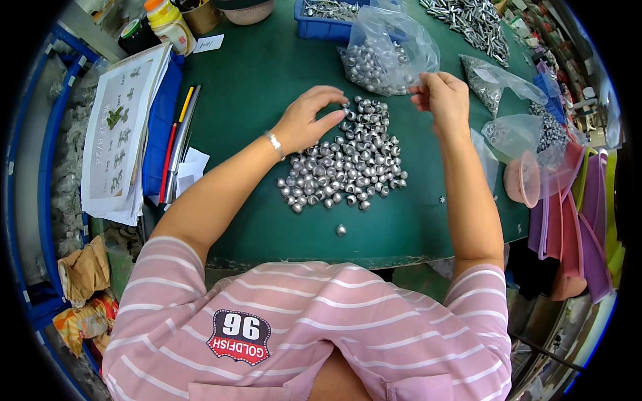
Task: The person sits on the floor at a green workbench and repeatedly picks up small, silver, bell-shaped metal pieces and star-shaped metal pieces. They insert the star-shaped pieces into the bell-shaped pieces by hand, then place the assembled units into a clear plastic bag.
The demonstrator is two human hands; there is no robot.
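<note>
A pile of small silver rounded metal caps [351,164] lies on the green tabletop. My left hand [309,119] is at the pile's upper left edge, thumb and fingers apart, fingertips touching or close beside a few caps. Beyond the pile lies a clear plastic bag [384,63] partly filled with similar caps. The fingers of my right hand [445,100] are pinched together at the bag's lower right edge and appear to grip its film. A single cap [341,230] sits apart, near the table's front edge.
A blue tray [328,29] of small metal parts stands behind the bag. Metal pins [468,27] are heaped at the back right, with another bag of parts [485,83] below. A pink cup [521,179] stands right; papers [124,134] and a blue bin [160,113] are left.
</note>
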